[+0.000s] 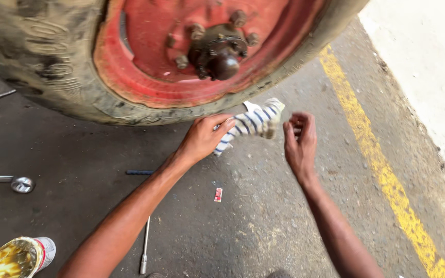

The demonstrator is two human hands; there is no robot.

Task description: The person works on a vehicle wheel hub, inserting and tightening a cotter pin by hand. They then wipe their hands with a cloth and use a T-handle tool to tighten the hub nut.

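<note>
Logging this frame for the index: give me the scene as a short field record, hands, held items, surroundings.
left hand: grip shut on striped rag
right hand: fingers curled, beside the rag; holding anything: cannot tell
wheel: big tyre, red rim, dark hub with studs
ground: grey concrete, yellow line
left side: open tin, socket wrench, long metal rod

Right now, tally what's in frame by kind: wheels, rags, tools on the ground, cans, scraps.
Wheel with red rim: 1
Striped rag, held in the left hand: 1
Metal tools on the ground (long-handled tool, socket tool, small one, dark rod): 4
Open can: 1
Red scrap: 1
Total: 8
</note>
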